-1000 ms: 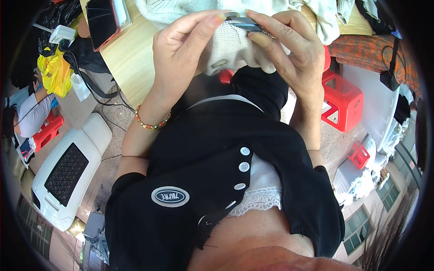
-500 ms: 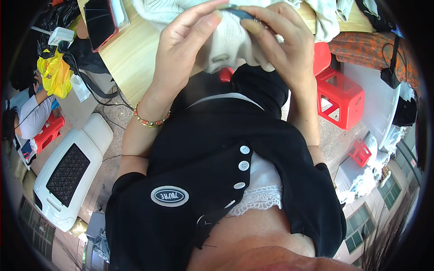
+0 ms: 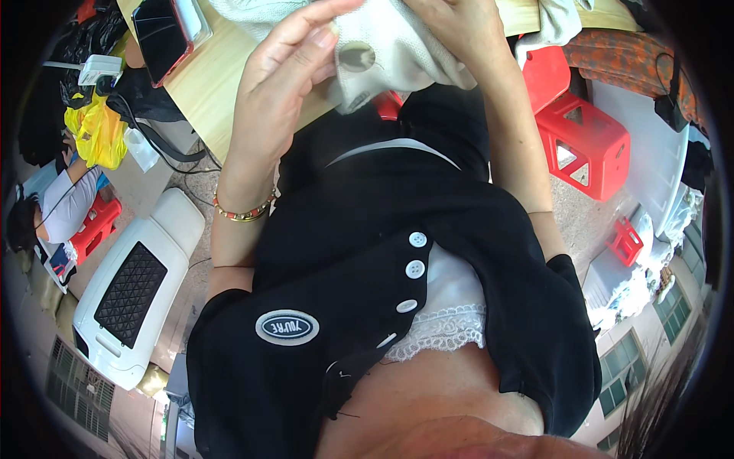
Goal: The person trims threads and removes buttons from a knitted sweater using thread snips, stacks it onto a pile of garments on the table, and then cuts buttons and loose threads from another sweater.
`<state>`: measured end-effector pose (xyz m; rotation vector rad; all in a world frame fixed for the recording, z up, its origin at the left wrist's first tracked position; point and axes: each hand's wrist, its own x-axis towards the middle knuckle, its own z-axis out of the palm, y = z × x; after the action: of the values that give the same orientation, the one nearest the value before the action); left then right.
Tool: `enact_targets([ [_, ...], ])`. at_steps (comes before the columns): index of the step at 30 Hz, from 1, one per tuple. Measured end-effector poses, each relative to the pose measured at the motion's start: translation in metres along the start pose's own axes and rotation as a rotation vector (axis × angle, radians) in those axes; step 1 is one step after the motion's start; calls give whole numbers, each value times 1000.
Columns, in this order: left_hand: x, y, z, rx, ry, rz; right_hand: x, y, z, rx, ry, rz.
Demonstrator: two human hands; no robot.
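A cream knitted garment (image 3: 417, 57) hangs over the near edge of the table, between my hands. On it shows a large round greyish disc (image 3: 356, 56) that looks like a button. My left hand (image 3: 287, 73) is at the garment's left edge, its index finger reaching up and its thumb bent against the knit; the other fingers curl behind. Over the garment's right side lies my right hand (image 3: 462, 30), with its fingertips cut off by the upper edge, so whatever it holds is hidden.
A light wooden table (image 3: 222, 96) bears a dark-screened phone (image 3: 162, 38) at the left. Red plastic stools (image 3: 592, 145) stand to the right. Beyond the table's left side are a yellow plastic bag (image 3: 97, 130), cables, a white padded seat (image 3: 138, 291) and another person's arm (image 3: 73, 203).
Both hands have moved up and apart, and the right fingertips left the view with the small dark item they held. The garment has shifted, so its round disc shows more fully.
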<state>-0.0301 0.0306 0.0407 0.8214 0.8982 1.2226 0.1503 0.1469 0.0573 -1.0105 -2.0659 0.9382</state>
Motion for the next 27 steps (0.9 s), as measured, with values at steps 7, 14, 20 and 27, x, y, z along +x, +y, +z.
enact_targets([
  [7,-14,16,21,22,-30,-49,-4,-3,-1,-9,66,-124],
  [14,-6,12,29,-149,30,-9,-27,-4,-26,-211,151,-220],
  [20,6,7,51,-138,101,44,-72,-17,-40,-216,201,-215],
  [27,13,4,61,-18,100,66,-82,-14,-26,-242,257,-222],
])
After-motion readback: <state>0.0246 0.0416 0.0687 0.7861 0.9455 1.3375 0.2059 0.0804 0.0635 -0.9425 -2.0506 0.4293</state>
